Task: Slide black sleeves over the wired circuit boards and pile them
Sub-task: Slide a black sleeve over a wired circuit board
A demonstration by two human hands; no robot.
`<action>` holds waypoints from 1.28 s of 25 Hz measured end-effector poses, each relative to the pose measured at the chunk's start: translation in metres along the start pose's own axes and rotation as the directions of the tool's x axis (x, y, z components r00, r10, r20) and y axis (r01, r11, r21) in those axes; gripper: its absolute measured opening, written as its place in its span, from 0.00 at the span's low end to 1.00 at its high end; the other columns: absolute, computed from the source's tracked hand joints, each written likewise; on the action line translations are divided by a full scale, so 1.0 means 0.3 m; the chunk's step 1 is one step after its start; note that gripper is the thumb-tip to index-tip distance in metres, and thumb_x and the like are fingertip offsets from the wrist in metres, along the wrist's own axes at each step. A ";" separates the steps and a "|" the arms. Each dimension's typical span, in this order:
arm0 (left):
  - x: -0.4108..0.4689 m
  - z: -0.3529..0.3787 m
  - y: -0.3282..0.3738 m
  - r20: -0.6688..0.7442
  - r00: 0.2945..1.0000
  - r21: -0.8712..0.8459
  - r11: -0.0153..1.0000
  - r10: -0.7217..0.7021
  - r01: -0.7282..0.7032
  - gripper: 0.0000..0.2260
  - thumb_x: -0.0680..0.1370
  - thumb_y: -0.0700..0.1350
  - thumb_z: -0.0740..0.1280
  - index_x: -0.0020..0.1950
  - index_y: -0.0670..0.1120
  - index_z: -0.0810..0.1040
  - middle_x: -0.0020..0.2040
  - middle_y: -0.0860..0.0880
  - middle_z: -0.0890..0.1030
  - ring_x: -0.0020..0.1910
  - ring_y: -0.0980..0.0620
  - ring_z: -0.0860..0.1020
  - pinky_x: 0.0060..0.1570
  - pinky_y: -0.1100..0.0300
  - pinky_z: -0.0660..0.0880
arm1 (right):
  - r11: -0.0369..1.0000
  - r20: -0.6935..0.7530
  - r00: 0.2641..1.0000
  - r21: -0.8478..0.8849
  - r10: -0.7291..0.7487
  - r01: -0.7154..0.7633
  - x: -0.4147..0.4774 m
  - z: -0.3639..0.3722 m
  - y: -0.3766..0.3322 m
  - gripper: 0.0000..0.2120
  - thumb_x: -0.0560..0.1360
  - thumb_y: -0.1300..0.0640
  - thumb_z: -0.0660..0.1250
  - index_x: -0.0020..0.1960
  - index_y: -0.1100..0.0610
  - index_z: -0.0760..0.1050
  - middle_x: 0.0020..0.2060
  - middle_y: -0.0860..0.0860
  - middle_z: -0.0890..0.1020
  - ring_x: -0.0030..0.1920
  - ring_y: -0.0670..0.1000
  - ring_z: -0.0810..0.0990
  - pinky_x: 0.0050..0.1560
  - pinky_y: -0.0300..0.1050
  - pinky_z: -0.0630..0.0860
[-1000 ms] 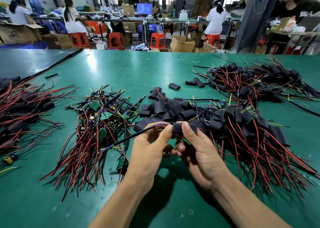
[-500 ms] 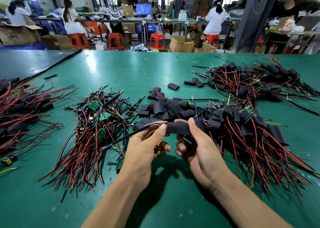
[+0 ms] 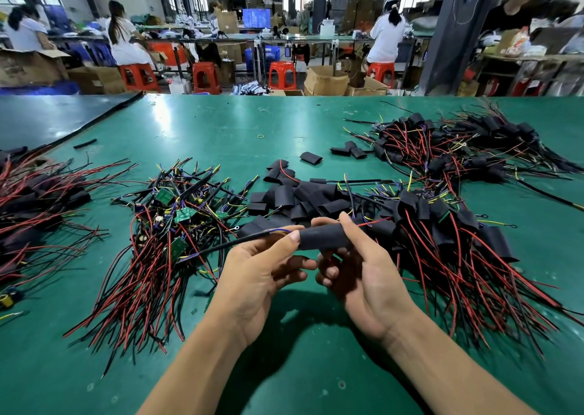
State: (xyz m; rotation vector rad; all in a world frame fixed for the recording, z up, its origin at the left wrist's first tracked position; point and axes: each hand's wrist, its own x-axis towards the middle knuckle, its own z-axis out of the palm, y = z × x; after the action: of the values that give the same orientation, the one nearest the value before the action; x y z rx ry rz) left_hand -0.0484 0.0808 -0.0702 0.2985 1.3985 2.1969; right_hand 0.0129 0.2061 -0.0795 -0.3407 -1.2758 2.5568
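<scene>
- Fingers [image 3: 289, 239] of the left hand [image 3: 259, 278] pinch wires [image 3: 252, 241] leaving the black sleeve [image 3: 322, 237].
- Right hand [image 3: 366, 278] fingers [image 3: 351, 230] grip the sleeve above the near tabletop [image 3: 221, 130].
- Unsleeved boards [image 3: 182, 215] lie left, sleeved pile [image 3: 442, 225] right.

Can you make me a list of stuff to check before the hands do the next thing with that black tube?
1. The right hand grips the black sleeve: ok.
2. The left hand pinches the wires at the sleeve's left end: ok.
3. The board is fully inside the sleeve: cannot tell. No green shows, but the fingers hide part of it.
4. The black cable comes out of the left end freely: ok.
5. The finished pile lies just right of the hands, ready for this one: ok.
6. More bare boards and spare sleeves wait on the table: ok.
</scene>
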 end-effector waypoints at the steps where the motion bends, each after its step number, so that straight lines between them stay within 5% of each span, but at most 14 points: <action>1: 0.001 0.003 0.001 -0.016 1.000 -0.034 0.999 -0.024 0.024 0.05 0.67 0.43 0.72 0.40 0.44 0.86 0.38 0.44 0.84 0.29 0.51 0.82 0.29 0.63 0.77 | 1.000 0.050 0.998 0.006 -0.024 0.023 -0.002 -0.002 0.003 0.17 0.69 0.40 0.72 0.49 0.53 0.86 0.35 0.51 0.79 0.26 0.45 0.69 0.27 0.37 0.69; 4: 0.006 0.000 0.005 -0.052 0.997 -0.069 0.996 -0.065 0.062 0.08 0.67 0.45 0.73 0.43 0.44 0.83 0.35 0.46 0.83 0.28 0.52 0.80 0.27 0.64 0.76 | 0.990 0.147 0.983 -0.071 -0.111 0.122 -0.003 -0.012 0.019 0.21 0.65 0.47 0.81 0.54 0.55 0.83 0.39 0.52 0.82 0.29 0.46 0.73 0.32 0.37 0.74; 7: 0.011 -0.008 0.006 -0.093 0.991 -0.031 0.995 -0.095 0.093 0.12 0.66 0.46 0.75 0.46 0.43 0.82 0.36 0.48 0.83 0.27 0.53 0.77 0.26 0.64 0.75 | 0.938 0.093 0.972 -0.254 -0.217 0.234 0.006 -0.022 0.030 0.15 0.69 0.56 0.77 0.54 0.58 0.82 0.40 0.52 0.83 0.30 0.48 0.74 0.33 0.38 0.75; 12: 0.013 -0.023 0.002 -0.094 0.991 -0.015 0.995 -0.099 0.098 0.11 0.65 0.46 0.75 0.45 0.44 0.84 0.37 0.48 0.83 0.27 0.54 0.76 0.24 0.64 0.73 | 0.895 0.111 0.957 -0.339 -0.269 0.291 0.008 -0.031 0.039 0.13 0.70 0.55 0.76 0.53 0.56 0.84 0.40 0.51 0.84 0.31 0.48 0.74 0.35 0.39 0.75; 21: 0.015 -0.035 0.000 -0.048 0.999 0.111 0.993 -0.022 0.028 0.10 0.67 0.50 0.75 0.44 0.46 0.87 0.40 0.47 0.84 0.30 0.53 0.78 0.28 0.63 0.75 | 0.962 0.107 0.991 -0.253 -0.078 0.103 0.014 -0.042 0.033 0.17 0.69 0.53 0.76 0.57 0.55 0.83 0.41 0.53 0.81 0.32 0.46 0.74 0.34 0.37 0.74; 27: 0.025 -0.034 -0.013 -0.167 0.983 0.203 0.978 0.077 -0.042 0.02 0.76 0.41 0.71 0.46 0.43 0.83 0.39 0.44 0.84 0.31 0.51 0.81 0.31 0.59 0.77 | 0.973 0.110 0.993 -0.231 0.049 -0.022 0.015 -0.031 0.021 0.22 0.72 0.44 0.72 0.55 0.61 0.83 0.41 0.57 0.84 0.29 0.47 0.75 0.30 0.36 0.73; 32: 0.024 -0.047 -0.011 -0.161 0.978 0.301 0.951 0.129 -0.076 0.04 0.77 0.40 0.70 0.45 0.44 0.85 0.41 0.40 0.85 0.40 0.37 0.82 0.46 0.42 0.79 | 0.943 0.131 0.989 -0.331 0.075 -0.027 0.009 -0.030 0.026 0.16 0.73 0.44 0.69 0.52 0.54 0.84 0.39 0.53 0.82 0.28 0.45 0.73 0.27 0.36 0.70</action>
State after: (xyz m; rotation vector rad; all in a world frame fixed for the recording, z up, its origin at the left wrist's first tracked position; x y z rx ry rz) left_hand -0.0596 0.0748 -0.0800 0.2891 1.8538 2.1373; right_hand 0.0121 0.2090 -0.0914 -0.2609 -1.7757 2.4414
